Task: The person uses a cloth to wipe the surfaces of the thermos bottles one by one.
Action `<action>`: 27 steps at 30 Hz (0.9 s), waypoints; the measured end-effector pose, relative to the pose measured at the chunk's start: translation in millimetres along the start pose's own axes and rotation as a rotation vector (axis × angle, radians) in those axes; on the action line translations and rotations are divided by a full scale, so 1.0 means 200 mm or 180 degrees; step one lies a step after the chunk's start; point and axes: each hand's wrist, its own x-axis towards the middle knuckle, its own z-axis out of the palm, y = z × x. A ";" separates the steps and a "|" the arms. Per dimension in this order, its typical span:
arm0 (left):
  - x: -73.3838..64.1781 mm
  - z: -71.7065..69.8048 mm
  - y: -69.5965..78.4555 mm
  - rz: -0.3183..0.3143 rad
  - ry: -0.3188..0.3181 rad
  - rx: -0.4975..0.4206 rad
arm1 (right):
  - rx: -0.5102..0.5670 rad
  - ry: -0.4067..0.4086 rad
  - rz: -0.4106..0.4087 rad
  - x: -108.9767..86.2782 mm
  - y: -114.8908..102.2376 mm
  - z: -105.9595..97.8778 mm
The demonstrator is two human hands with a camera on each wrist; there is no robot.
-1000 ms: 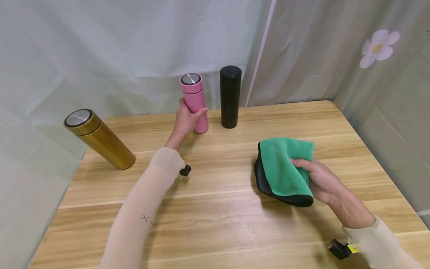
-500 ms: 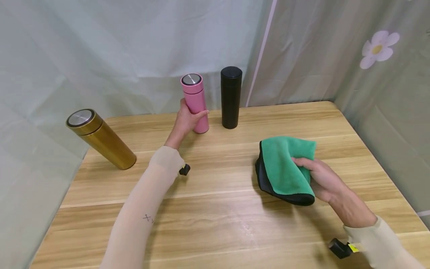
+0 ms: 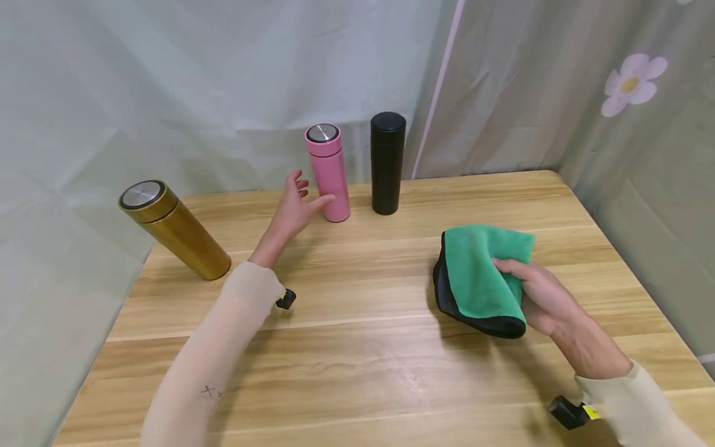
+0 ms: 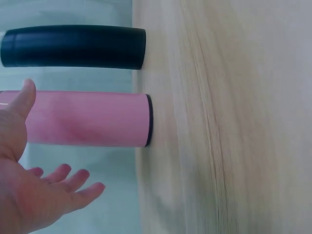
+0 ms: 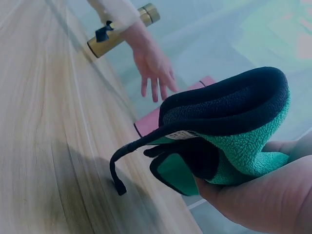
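A pink thermos bottle (image 3: 329, 177) stands upright near the back edge of the table. My left hand (image 3: 293, 208) is just to its left, fingers spread and thumb overlapping the bottle in the head view. In the left wrist view the palm and loose fingers show nothing held, with the pink thermos bottle (image 4: 92, 118) beyond the thumb. On the right, my right hand (image 3: 539, 295) grips a folded green cloth with a dark underside and black edging (image 3: 480, 273), thumb on top. The right wrist view shows the cloth (image 5: 229, 107) bunched in the fingers above the table.
A black thermos bottle (image 3: 387, 164) stands just right of the pink one. A gold thermos bottle (image 3: 179, 233) stands at the left of the wooden table (image 3: 357, 366). Behind the table hangs a pale curtain (image 3: 223, 81).
My left hand has let go of the pink bottle, spread its fingers and drawn back to the left. The right hand keeps its grip on the cloth.
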 end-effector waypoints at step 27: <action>-0.63 -0.49 0.01 0.0485 0.0678 -0.0098 | 0.0486 -0.0173 -0.0161 0.05 -0.06 -0.06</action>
